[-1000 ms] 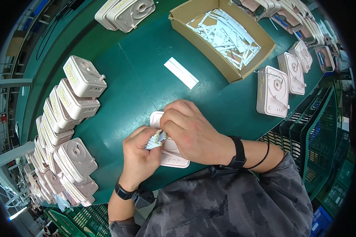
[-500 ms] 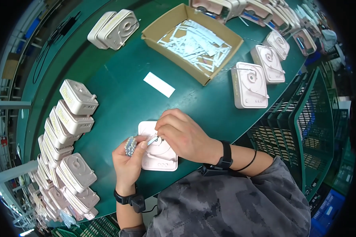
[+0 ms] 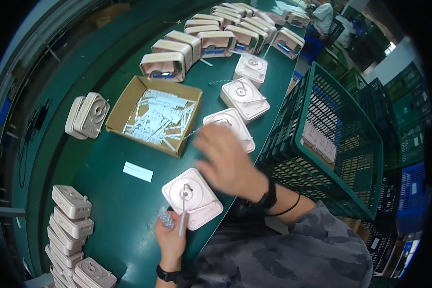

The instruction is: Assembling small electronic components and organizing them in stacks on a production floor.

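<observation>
A pale pink box shaped like a small record player (image 3: 204,211) lies tilted on the green table in front of me. At its near left edge, my left hand (image 3: 170,242) is closed around a small bluish beaded bundle (image 3: 166,218). A thin pale strip (image 3: 183,218) also sits at these fingers and reaches up over the box's round centre. My right hand (image 3: 228,163) is in the air, beyond and to the right of that box. It partly covers another pink player box (image 3: 240,128), and motion smears its fingers, so I cannot tell whether they hold anything.
A cardboard box (image 3: 117,115) holds many white strips. Close to it lies a flat white piece (image 3: 138,172). Pink player boxes stand in a row at left (image 3: 72,222), in a pair (image 3: 92,115) and at the back (image 3: 216,43). A green crate (image 3: 321,177) flanks the table's right edge.
My right hand has left the centre of the near player box and moved away to the right. My left hand stays by the box with the beaded bundle. The view has turned rightward.
</observation>
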`<state>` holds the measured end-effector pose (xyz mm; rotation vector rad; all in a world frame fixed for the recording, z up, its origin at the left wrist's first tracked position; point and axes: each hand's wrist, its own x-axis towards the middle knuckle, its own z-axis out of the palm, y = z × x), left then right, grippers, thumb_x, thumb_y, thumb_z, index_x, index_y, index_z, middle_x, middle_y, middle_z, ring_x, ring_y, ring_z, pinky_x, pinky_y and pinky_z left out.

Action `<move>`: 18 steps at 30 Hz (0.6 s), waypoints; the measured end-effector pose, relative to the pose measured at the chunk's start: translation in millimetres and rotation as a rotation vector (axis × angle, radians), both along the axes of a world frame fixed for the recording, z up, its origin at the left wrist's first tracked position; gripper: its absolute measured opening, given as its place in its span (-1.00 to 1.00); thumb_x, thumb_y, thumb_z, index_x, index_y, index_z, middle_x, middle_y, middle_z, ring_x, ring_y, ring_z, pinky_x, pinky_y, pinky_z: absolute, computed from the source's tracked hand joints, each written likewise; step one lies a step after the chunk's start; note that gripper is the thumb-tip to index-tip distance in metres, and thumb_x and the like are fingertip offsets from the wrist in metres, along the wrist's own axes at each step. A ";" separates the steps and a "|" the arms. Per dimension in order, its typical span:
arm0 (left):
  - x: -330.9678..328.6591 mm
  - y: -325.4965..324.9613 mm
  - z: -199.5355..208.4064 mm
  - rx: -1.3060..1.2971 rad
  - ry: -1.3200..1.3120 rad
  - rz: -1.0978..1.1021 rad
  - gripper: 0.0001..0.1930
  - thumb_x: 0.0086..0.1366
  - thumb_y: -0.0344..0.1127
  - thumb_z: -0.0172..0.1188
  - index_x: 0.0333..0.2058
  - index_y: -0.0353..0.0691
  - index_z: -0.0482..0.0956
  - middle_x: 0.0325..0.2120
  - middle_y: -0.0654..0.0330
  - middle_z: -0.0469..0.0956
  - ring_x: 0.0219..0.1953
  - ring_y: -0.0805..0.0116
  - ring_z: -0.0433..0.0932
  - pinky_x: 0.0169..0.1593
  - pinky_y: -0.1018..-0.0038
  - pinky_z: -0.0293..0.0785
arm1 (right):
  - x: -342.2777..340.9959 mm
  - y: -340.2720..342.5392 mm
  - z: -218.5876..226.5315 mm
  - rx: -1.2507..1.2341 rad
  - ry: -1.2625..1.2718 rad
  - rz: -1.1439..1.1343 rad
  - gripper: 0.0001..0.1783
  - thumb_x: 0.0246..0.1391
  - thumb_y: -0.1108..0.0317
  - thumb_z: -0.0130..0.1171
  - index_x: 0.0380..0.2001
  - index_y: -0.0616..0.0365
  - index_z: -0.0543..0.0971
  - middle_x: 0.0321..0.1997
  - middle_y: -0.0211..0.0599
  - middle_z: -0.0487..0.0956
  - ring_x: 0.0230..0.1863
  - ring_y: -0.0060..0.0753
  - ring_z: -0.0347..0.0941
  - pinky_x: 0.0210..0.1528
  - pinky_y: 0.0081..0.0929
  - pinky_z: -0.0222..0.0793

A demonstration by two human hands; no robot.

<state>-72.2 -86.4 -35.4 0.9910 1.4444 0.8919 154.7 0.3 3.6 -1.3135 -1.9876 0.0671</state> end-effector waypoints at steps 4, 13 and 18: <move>43.6 14.9 -11.7 -0.035 -0.087 0.061 -0.81 0.35 -0.29 0.28 -0.38 -0.13 0.43 -0.67 0.42 0.36 -0.71 0.62 0.27 -0.65 0.61 0.15 | 71.2 30.3 -13.9 0.018 -0.194 -0.411 -0.34 -0.08 0.10 0.41 0.06 0.24 0.55 0.24 0.09 0.43 0.34 0.24 0.24 0.40 0.05 0.10; 134.5 54.5 -27.9 -0.041 -0.239 -0.030 -0.71 0.38 -0.26 0.25 -0.10 -0.39 0.56 -0.32 0.12 0.66 -0.28 0.40 0.58 -0.16 0.41 0.50 | 157.1 77.4 -10.1 -0.322 -0.095 -0.054 -0.34 -0.08 0.14 0.42 0.06 0.30 0.57 0.33 0.13 0.39 0.39 0.19 0.25 0.42 -0.16 0.15; 181.1 81.7 -43.4 0.216 -0.326 0.056 -0.80 0.40 -0.21 0.25 -0.24 -0.21 0.51 -0.58 0.40 0.45 -0.59 0.62 0.37 -0.55 0.60 0.24 | 164.4 100.3 -18.8 -0.314 -0.081 -0.329 -0.42 -0.08 0.25 0.41 0.02 0.32 0.58 0.24 0.09 0.48 0.29 0.08 0.38 0.34 -0.26 0.26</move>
